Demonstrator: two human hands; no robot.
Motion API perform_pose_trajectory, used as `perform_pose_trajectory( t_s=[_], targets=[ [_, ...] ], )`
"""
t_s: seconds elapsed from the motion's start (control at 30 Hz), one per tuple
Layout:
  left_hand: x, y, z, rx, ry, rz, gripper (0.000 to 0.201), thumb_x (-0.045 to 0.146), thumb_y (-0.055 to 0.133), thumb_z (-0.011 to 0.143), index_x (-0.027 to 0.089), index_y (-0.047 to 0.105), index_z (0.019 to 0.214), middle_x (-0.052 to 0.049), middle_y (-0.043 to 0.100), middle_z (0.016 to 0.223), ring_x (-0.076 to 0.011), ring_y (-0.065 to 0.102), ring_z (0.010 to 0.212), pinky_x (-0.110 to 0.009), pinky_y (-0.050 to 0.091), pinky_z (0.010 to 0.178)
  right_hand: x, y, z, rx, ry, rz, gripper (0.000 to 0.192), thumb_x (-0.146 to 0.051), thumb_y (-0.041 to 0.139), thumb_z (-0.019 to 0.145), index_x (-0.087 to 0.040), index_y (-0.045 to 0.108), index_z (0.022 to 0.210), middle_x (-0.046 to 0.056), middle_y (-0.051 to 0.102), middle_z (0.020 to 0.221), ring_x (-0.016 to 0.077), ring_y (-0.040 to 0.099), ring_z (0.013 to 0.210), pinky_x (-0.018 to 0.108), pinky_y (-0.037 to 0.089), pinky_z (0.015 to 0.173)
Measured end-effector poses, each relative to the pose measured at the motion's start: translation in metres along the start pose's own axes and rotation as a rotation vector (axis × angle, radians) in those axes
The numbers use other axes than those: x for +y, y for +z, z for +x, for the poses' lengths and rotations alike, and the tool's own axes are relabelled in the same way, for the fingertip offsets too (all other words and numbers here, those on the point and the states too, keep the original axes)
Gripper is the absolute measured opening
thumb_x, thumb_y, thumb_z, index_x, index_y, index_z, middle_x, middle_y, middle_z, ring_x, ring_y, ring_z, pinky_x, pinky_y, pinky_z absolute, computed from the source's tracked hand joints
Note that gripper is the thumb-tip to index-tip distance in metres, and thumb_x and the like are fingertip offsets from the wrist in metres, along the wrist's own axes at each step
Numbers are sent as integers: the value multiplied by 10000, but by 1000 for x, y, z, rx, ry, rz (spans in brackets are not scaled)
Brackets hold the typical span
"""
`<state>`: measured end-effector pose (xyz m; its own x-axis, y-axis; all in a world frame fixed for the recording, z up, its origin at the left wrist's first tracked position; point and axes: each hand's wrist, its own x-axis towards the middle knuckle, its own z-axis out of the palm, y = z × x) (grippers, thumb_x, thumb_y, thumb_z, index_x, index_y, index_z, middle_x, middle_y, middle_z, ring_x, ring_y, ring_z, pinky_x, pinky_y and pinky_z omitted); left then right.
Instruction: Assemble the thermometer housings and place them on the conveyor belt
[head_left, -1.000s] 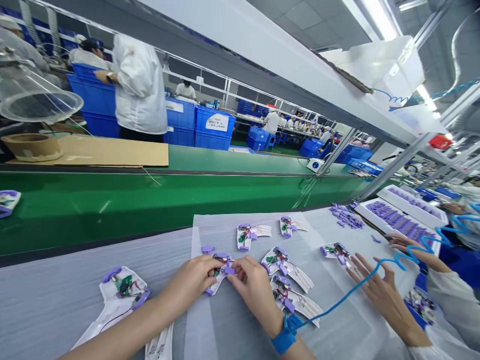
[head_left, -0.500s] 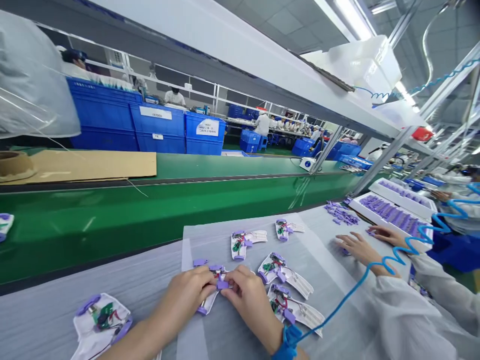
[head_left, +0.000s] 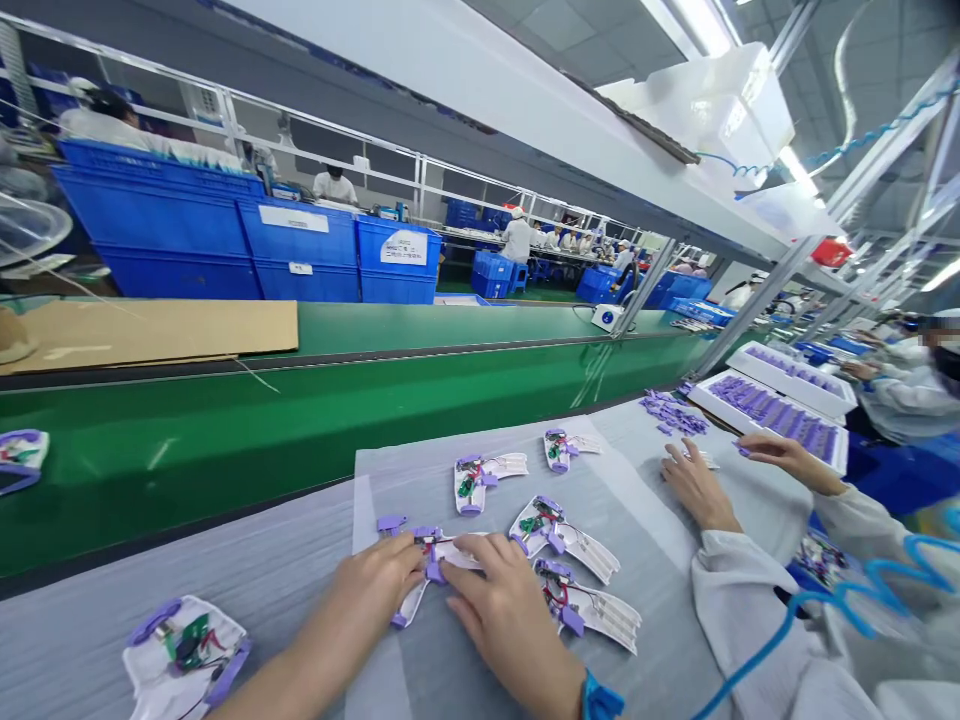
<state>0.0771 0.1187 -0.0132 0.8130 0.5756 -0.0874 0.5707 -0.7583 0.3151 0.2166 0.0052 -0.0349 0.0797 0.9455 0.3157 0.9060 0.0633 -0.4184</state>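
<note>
A white plastic casing half (head_left: 411,604) with purple parts and wires lies on the sheet between my hands, partly hidden by my fingers. My left hand (head_left: 379,585) is closed on its left side, thumb and fingers near a small purple piece (head_left: 435,571). Over the casing's right side is my right hand (head_left: 514,620); its fingertips touch the casing by the purple piece, while the thumb stands apart. A blue wrist band (head_left: 600,697) circles my right wrist. A loose purple piece (head_left: 391,523) lies just beyond my left hand.
Several similar casing halves (head_left: 596,610) lie to the right; another (head_left: 186,655) is at left. Beyond runs a green conveyor (head_left: 300,420). A co-worker's hands (head_left: 701,487) work at right near a purple pile (head_left: 673,412) and white trays (head_left: 840,440). An overhead shelf (head_left: 480,100) crosses above.
My right hand's pinch on the purple piece has loosened, its thumb now apart. The piece sits lower against the casing. The co-worker's hands have shifted, and the view has turned slightly.
</note>
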Motion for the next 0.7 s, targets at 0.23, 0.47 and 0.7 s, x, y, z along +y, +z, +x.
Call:
perform_pose_trajectory(
  t_s=[0.23,0.47,0.7],
  targets=[
    [-12,-6,2,34,-12,-176,282,343,418,861,251,680,812,-16,691,900,-220,650,840,-290,480,740,20,-20,-13,79,13,33,426,-210,718,757,-256,570,1153,48,523,1262,227,459,1154,386,387,985],
    [-26,-28,7,157,-96,-184,322,445,381,857,248,632,900,11,679,924,-213,617,810,-280,463,706,110,-105,-104,180,414,-29,178,-229,645,770,-191,603,940,117,503,1249,262,461,1179,443,369,994],
    [30,-8,40,34,240,154,364,221,499,788,265,614,1131,-71,628,1141,-282,560,1070,-457,384,940,110,-83,-79,-123,218,-59,599,-433,792,599,-214,588,1118,143,340,1445,324,291,1332,474,275,1056]
  ],
)
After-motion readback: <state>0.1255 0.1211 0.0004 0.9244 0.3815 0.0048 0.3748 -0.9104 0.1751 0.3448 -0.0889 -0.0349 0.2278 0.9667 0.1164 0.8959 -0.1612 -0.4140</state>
